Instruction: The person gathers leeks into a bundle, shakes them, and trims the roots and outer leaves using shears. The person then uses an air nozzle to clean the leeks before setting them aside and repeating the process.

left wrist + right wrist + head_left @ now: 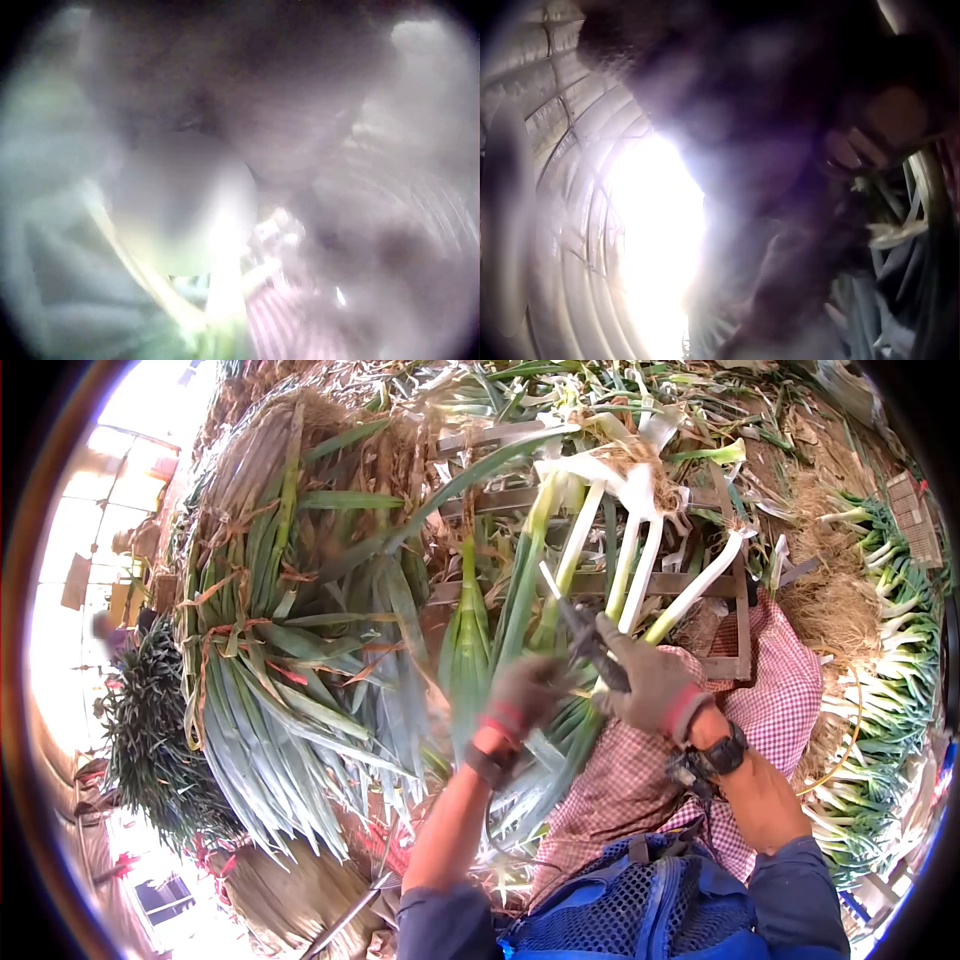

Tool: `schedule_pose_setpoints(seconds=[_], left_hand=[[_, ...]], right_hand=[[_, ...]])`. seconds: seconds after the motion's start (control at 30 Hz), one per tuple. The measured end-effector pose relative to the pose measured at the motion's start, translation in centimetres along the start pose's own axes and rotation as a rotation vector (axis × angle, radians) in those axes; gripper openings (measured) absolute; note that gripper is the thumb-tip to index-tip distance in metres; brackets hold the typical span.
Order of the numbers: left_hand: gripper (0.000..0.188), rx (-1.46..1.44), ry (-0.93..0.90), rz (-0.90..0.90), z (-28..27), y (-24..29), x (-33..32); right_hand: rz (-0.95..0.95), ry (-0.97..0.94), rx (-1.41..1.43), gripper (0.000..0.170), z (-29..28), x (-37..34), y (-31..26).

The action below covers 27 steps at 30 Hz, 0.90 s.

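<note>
In the head view both hands wear brown gloves with red cuffs. The right hand [648, 678] grips a slim dark tool [590, 640] with a pale, thin tip. Close to its left is the left hand [528, 698], blurred, beside green leaves; I cannot tell whether its fingers hold any. Several large green onions [622, 565] lie ahead of the hands, white stems and roots pointing away, leaves running back under the hands. Blurred pale stems [221, 300] show in the left wrist view. A dark gloved shape fills much of the right wrist view, with green leaves [889, 277] beside it.
Tied bundles of green onions [290, 630] stand at left. A long row of onions with roots [880, 660] lies at right. Metal frame bars [742, 610] pass beneath the stems. Checkered cloth [780, 690] covers the lap; loose leaf scraps [520, 390] lie beyond.
</note>
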<state>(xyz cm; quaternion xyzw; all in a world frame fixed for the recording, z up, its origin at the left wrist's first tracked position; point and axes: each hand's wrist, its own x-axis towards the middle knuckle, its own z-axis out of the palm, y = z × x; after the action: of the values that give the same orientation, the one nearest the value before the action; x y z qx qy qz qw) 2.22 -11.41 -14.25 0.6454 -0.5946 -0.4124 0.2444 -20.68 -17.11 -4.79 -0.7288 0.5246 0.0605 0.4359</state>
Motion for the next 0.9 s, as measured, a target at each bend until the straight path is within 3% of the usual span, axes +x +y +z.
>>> schedule_pose_setpoints(seconds=[0.03,0.07,0.1,0.17,0.2,0.27,0.33,0.37,0.43,0.53,0.63,0.77,0.9], left_hand=[[0.033,-0.247,0.123,-0.158,-1.1,-2.4,1.7],[0.030,-0.380,0.289,-0.181,-2.5,-4.5,3.6],[0.034,0.101,0.438,-0.099,-5.1,-6.0,5.5],[0.038,0.562,0.359,-0.200,-7.3,-9.4,7.7],[0.039,0.715,0.328,-0.229,-7.8,-11.5,8.8],[0.041,0.628,0.323,-0.225,-6.7,-16.5,10.5],[0.043,0.412,0.334,-0.219,-5.2,-18.4,10.6],[0.044,0.224,0.345,-0.217,-4.2,-18.6,10.0],[0.047,0.017,0.291,-0.416,-4.1,-12.5,7.0],[0.047,0.085,0.269,-0.470,-4.7,-10.6,5.3],[0.047,0.189,0.267,-0.508,-5.1,-9.6,4.5],[0.046,0.118,0.311,-0.451,-4.6,-10.8,4.4],[0.044,0.007,0.295,-0.493,-3.6,-14.2,4.8]], right_hand=[[-0.035,0.025,0.035,0.107,0.3,0.5,0.7],[-0.072,0.049,0.071,0.107,0.6,1.0,1.4],[-0.074,0.047,0.071,0.107,0.2,0.9,0.5],[-0.055,-0.296,-0.038,0.108,-1.3,0.2,-2.0],[-0.052,-0.295,-0.037,0.108,-0.8,0.5,-1.8],[-0.139,-0.121,-0.116,0.106,0.5,1.3,-1.2],[-0.144,-0.176,-0.110,0.107,0.2,1.6,-1.5],[-0.151,-0.233,-0.107,0.107,0.1,1.9,-1.7],[-0.150,-0.300,-0.102,0.107,0.2,2.3,-2.2],[-0.084,-0.308,-0.114,0.106,0.6,3.0,-2.7],[-0.267,-0.297,-0.168,0.098,3.0,3.5,-1.5],[-0.038,-0.349,-0.205,0.089,0.0,5.1,-6.4],[-0.079,-0.173,-0.233,0.088,-0.1,9.7,-5.9]])
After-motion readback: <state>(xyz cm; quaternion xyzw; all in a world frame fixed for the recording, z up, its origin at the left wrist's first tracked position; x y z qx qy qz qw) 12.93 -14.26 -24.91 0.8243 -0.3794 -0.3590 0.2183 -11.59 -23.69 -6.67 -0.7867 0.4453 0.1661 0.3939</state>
